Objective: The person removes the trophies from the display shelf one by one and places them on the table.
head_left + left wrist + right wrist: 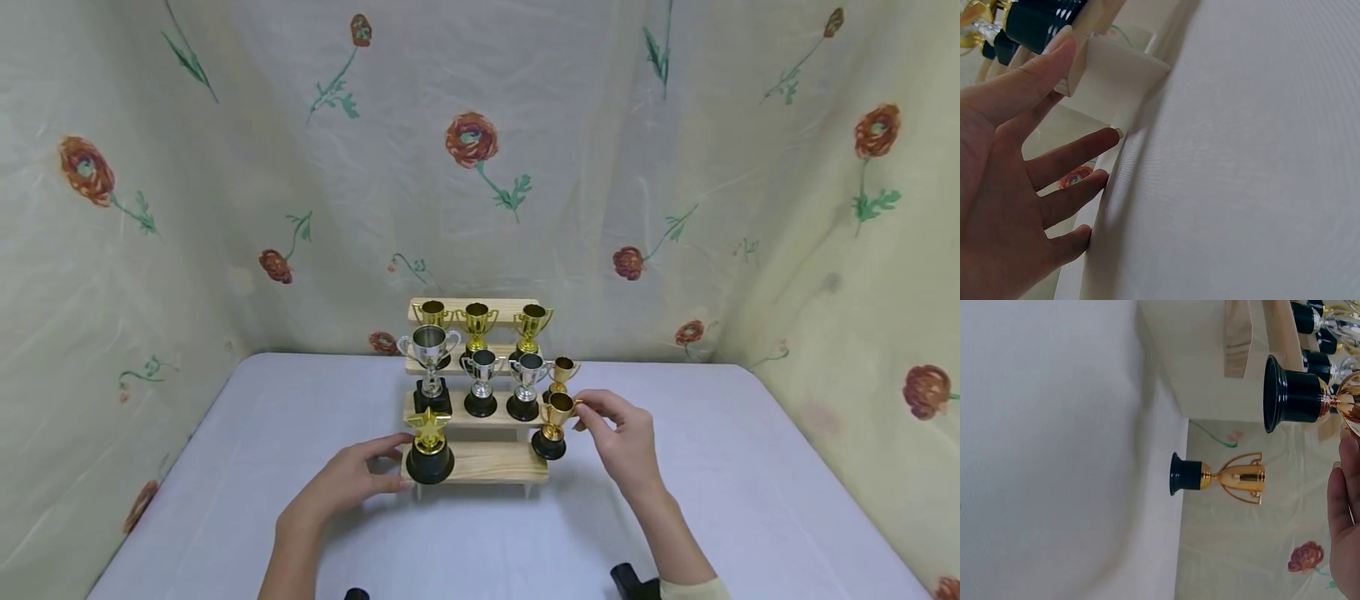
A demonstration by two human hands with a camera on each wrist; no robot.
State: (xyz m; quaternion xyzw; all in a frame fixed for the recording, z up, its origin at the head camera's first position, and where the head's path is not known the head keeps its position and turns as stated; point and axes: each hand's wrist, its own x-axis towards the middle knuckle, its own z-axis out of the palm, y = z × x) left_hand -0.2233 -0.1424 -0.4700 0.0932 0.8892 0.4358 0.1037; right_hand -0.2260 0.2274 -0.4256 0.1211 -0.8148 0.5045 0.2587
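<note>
My right hand point(621, 437) pinches a small gold trophy cup point(555, 425) by its handle, at the right end of the wooden tiered stand point(487, 462). In the right wrist view, this gold trophy point(1300, 395) hangs above the white surface, its black base off the shelf boards. At the lowest board's left end, my left hand point(348, 479) grips the stand. Thumb and forefinger of the left hand point(1016, 156) close on the board's end, with the other fingers spread. Beside them on that board stands a gold star trophy point(430, 450) with a black base.
Silver cups point(481, 379) line the second tier, the leftmost silver cup point(431, 354) being taller. Behind them are several gold cups point(476, 321). Another small gold cup point(1244, 477) stands on the white table point(285, 417) past the stand's right side. Flowered cloth point(570, 167) encloses the table.
</note>
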